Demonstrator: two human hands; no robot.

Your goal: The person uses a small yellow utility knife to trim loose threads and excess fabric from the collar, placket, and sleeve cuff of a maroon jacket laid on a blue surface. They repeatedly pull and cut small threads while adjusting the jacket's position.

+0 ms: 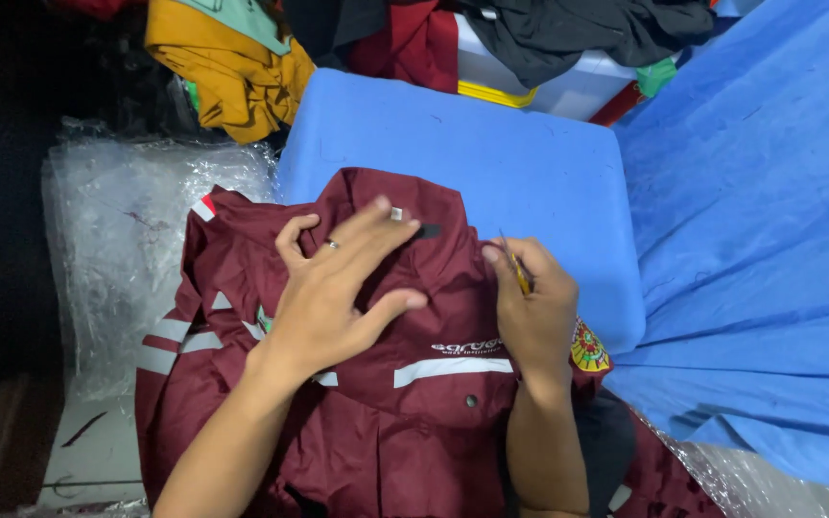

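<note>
A maroon jacket (405, 422) with grey reflective strips and a round embroidered patch lies over a blue padded block (491, 153). My left hand (338, 288), a ring on one finger, lies flat on the jacket near its collar with fingers spread. Just right of it, my right hand (530, 307) pinches a small yellow-handled tool (521, 271), its tip against the fabric. A small black tab (426, 230) and a silver snap (396, 213) sit at the collar edge by my left fingertips.
Clear plastic bags (127, 240) are piled at the left. A blue sheet (760, 240) covers the right side. Behind the block lie a mustard garment (232, 77), dark red and black clothes, and a white box (568, 86).
</note>
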